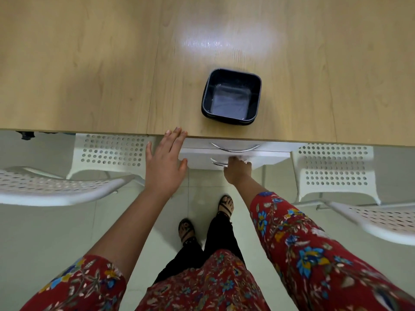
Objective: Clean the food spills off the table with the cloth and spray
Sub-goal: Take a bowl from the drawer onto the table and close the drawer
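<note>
Head view:
- Wooden table [89,63]: fills upper half.
- Black square tub [231,97]: on table, near front edge.
- Left hand [165,162]: fingers straight and spread, holds nothing, fingertips at table edge.
- Right hand [238,170]: fingers curled round lower handle [217,163] of white drawer unit [269,153] under table.
- White perforated chairs [112,151]: on both sides.

Looking like an office or staff break room, a long pale wood-laminate table [89,63] stretching across, a white drawer unit [269,157] with curved chrome handles [235,150] sitting under its edge, white perforated chairs [107,151] standing either side, pale floor tiles [56,232] showing below.
</note>
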